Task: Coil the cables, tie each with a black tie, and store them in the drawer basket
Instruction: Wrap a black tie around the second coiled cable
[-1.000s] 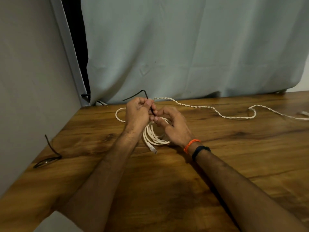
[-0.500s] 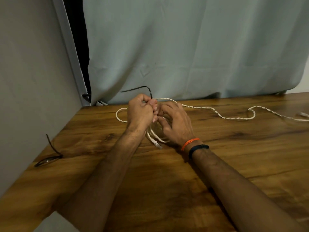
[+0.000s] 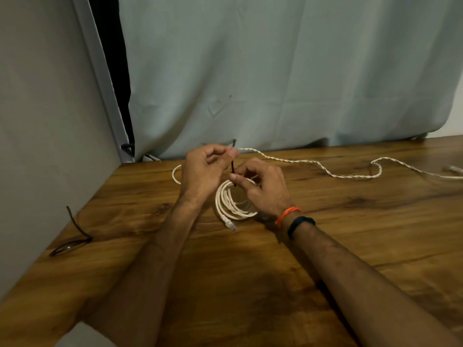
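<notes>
A coiled white cable point(image 3: 231, 202) lies on the wooden table point(image 3: 325, 246) between my hands, its plug end pointing toward me. My left hand point(image 3: 204, 169) pinches the upper end of a black tie point(image 3: 233, 169) above the coil. My right hand point(image 3: 260, 189) pinches the tie's lower end where it meets the coil and also holds the coil's far side. A second, twisted white cable point(image 3: 325, 169) trails uncoiled across the back of the table to the right.
Another black tie point(image 3: 75, 234) lies at the table's left edge against the grey wall point(image 3: 50, 121). A pale curtain point(image 3: 275, 71) hangs behind the table. No drawer or basket is in view.
My hands have drawn apart. The left hand lifted the tie's end up, so the tie now runs taut between both hands, and the coil shows more.
</notes>
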